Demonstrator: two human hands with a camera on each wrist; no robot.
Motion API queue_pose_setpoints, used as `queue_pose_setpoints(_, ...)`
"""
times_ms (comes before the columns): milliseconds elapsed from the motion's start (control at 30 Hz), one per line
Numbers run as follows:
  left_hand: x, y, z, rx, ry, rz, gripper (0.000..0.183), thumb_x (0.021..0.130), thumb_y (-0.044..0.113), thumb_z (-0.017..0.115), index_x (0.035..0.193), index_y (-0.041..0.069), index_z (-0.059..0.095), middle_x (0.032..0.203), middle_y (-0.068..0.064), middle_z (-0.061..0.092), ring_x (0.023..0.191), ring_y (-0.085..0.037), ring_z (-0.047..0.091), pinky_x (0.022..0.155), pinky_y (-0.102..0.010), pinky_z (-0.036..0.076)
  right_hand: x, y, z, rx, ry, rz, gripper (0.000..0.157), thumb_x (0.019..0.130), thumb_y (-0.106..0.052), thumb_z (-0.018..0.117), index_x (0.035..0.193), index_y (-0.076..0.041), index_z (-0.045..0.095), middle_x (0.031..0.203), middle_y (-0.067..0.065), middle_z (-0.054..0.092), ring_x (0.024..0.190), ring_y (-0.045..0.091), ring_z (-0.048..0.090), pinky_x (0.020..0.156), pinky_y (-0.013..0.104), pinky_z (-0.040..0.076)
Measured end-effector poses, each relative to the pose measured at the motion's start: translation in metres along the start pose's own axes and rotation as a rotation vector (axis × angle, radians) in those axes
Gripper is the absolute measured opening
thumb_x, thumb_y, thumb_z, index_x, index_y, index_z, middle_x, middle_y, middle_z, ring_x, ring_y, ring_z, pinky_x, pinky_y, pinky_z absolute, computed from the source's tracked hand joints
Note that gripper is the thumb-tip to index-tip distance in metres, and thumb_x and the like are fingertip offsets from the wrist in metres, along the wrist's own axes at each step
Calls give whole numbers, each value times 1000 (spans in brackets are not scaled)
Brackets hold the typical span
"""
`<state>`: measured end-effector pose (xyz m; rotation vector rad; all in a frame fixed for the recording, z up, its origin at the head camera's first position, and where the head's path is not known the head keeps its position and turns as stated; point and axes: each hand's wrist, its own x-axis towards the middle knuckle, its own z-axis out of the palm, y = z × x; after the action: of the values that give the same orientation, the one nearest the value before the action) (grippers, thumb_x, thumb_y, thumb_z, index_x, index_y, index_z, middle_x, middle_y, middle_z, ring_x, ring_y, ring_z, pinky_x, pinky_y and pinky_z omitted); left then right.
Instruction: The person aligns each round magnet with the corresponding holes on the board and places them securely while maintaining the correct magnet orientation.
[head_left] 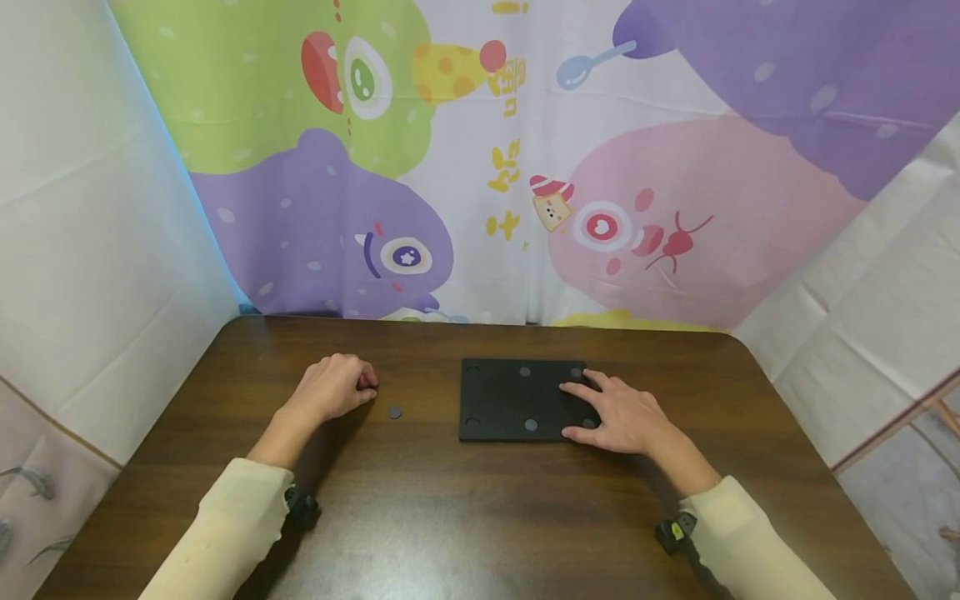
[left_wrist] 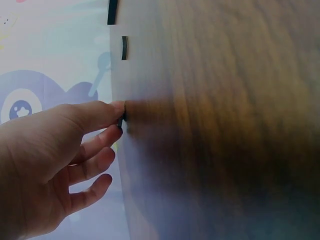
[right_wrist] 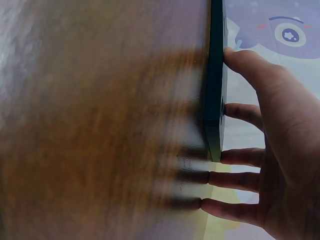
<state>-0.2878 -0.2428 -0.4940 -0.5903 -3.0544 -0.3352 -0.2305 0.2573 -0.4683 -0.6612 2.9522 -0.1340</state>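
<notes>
A flat black board (head_left: 495, 396) lies on the table with round recesses along its long edges. Grey discs fill some of them, such as the disc (head_left: 531, 425) near the front edge; the two recesses at the left end look unfilled. My right hand (head_left: 626, 414) rests spread over the board's right end, and in the right wrist view two fingertips reach past it to the table. Left of the board, my left hand (head_left: 335, 387) pinches a small dark disc (left_wrist: 121, 120) between thumb and index finger at the table surface. Another grey disc (head_left: 395, 412) lies between that hand and the board.
The brown wooden table (head_left: 450, 517) has rounded far corners. Behind it hangs a cartoon-printed curtain (head_left: 480, 283), with white cloth (head_left: 82, 208) at the left side. A small black camera (head_left: 302, 507) sits on the left wrist, another (head_left: 675, 531) on the right.
</notes>
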Motion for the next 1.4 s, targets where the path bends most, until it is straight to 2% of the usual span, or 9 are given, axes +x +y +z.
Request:
queue_pose_setpoints(167,-3,3,-3,3,22,3,10,95,30,92,97,24,84,93,4,77,83,-17,72,69,-47,61,0,0,0,-1,-4,1,82,100,-76,67,168,-34,53,178,20,46,154,49,57,68,50,60)
queue_pose_setpoints(200,-2,-2,3,9,43,15,11,95,32,92,97,24,83,93,4,76,82,-17,71,68,-46,59,0,0,0,-1,-4,1,82,100,-76,67,168,-34,53,178,20,46,154,49,57,68,49,60)
queue_pose_setpoints(400,-8,12,-10,3,23,-12,10,96,27,90,98,21,83,91,4,78,83,-18,73,72,-48,61,1,0,1,-3,0,1,82,99,-77,67,168,-34,53,178,20,46,154,49,57,66,47,58)
queue_pose_setpoints(433,-12,20,-19,-5,3,-30,8,96,25,89,98,20,83,90,4,78,84,-18,74,73,-49,62,1,0,1,-4,0,1,82,99,-77,67,168,-34,53,178,20,46,154,49,57,66,47,59)
queue_pose_setpoints(533,-14,27,-26,-20,-16,-42,7,97,23,88,99,18,84,90,3,80,86,-19,75,77,-50,63,0,0,1,-3,0,3,82,99,-77,67,168,-34,53,178,20,46,154,49,57,67,48,59)
queue_pose_setpoints(900,-14,31,-29,-25,-9,-48,6,96,24,86,99,19,85,90,4,79,86,-18,73,78,-49,62,0,0,0,2,-3,1,82,99,-77,67,168,-34,53,178,20,46,153,49,57,68,48,59)
queue_pose_setpoints(1400,-13,38,-34,-15,-31,-48,9,97,26,85,102,19,85,93,3,80,89,-20,75,80,-50,63,0,0,0,4,0,2,83,99,-77,67,168,-33,53,177,21,47,152,49,58,74,55,62)
